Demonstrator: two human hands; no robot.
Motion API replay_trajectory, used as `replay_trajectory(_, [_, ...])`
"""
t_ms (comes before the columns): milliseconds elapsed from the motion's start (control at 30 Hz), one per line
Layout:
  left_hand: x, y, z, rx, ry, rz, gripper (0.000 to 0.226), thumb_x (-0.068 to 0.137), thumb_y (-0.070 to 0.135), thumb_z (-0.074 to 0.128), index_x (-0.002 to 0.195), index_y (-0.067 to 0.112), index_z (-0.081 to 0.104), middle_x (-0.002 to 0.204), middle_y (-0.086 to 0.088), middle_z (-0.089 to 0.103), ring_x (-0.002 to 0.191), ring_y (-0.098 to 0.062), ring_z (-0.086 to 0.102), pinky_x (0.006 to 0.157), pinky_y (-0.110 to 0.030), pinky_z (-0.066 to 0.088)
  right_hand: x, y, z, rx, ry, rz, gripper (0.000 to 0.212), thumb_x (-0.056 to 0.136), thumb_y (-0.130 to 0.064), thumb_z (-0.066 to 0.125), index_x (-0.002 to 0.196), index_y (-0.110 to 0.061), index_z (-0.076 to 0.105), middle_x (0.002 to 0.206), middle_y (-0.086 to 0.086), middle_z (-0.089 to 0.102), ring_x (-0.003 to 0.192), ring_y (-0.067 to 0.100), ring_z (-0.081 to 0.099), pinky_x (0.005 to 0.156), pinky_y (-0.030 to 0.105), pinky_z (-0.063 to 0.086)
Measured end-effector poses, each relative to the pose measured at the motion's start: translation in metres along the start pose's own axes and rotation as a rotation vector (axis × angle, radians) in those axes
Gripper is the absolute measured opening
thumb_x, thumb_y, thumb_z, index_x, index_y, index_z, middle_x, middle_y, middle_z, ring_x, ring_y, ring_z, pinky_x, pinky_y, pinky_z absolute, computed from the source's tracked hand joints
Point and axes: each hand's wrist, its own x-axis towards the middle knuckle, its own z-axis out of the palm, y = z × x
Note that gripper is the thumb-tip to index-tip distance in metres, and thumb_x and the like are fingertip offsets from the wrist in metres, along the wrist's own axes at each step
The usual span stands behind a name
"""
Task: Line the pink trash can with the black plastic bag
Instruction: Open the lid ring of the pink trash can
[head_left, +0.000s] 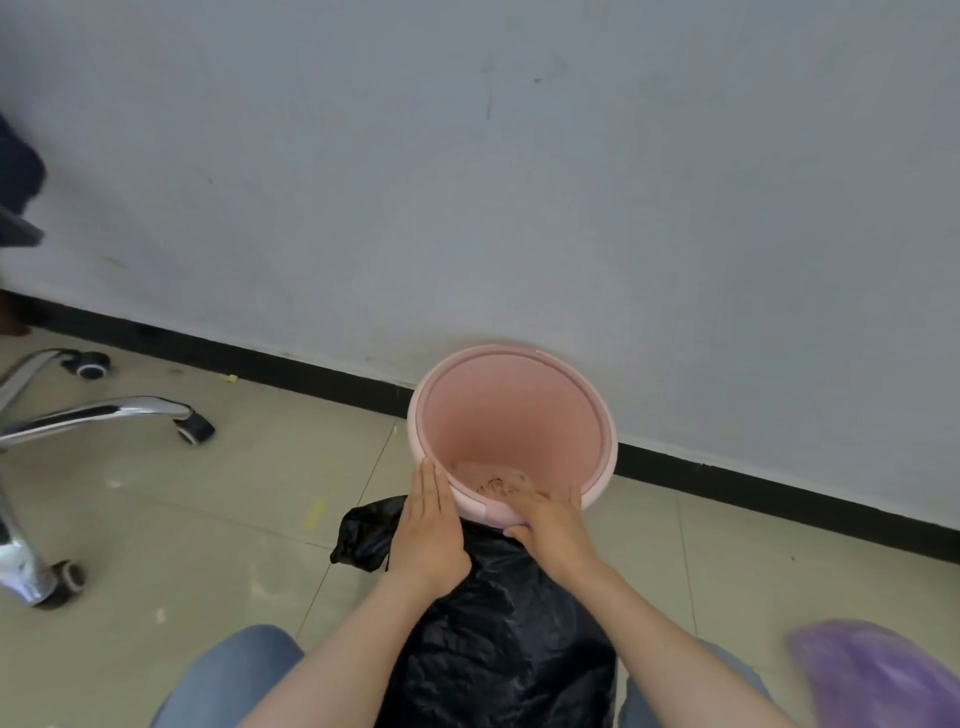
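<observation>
Beige floor tiles (249, 478) fill the lower half of the frame, meeting a pale grey wall (467, 182) along one black skirting strip (753, 499). One pink trash can (592, 415) stands at centre, close against that strip, its inside bare of any liner. One black plastic bag (498, 634) lies below it, between my two knees, with a crumpled end sticking out to the left. My left hand (431, 530) lies flat, fingers together, against the can's near-left rim. My right hand (550, 514) hooks its fingers over the near rim, thumb outside, clamped on it. One chrome chair base (104, 415) with three visible casters sits at left. One purple blurred shape (872, 670) shows at lower right. I can read no writing anywhere.
</observation>
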Motion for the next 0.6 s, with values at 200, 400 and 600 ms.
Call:
replay_trajectory(200, [-0.010, 0.002, 0.008, -0.057, 0.009, -0.011, 0.085, 0.081, 0.008, 0.038, 0.135, -0.001, -0.027, 0.150, -0.017, -0.029, 0.140, -0.026, -0.024, 0.113, -0.031, -0.012, -0.006, -0.001, -0.008, 0.087, -0.059, 0.003, 0.040, 0.082, -0.013, 0.061, 0.120, -0.027, 0.057, 0.126, 0.003, 0.059, 0.121, 0.020, 0.043, 0.109, 0.041, 0.013])
replay_trajectory(400, [-0.019, -0.004, 0.009, 0.014, 0.048, 0.017, 0.084, 0.080, 0.007, 0.038, 0.136, -0.002, -0.025, 0.150, -0.019, -0.027, 0.141, -0.028, -0.022, 0.114, -0.032, -0.010, 0.006, -0.019, -0.069, 0.270, -0.143, -0.031, 0.029, 0.082, -0.015, 0.064, 0.111, -0.019, 0.063, 0.107, 0.002, 0.069, 0.100, 0.019, 0.058, 0.094, 0.030, 0.040])
replay_trajectory(600, [-0.020, -0.011, -0.003, 0.127, 0.015, 0.069, 0.080, 0.083, 0.008, 0.037, 0.138, -0.002, -0.019, 0.152, -0.019, -0.021, 0.142, -0.029, -0.018, 0.116, -0.033, -0.007, 0.040, -0.033, -0.146, 0.223, -0.063, -0.118, 0.032, 0.087, -0.015, 0.058, 0.118, -0.016, 0.056, 0.114, -0.002, 0.061, 0.101, 0.014, 0.054, 0.084, 0.023, 0.036])
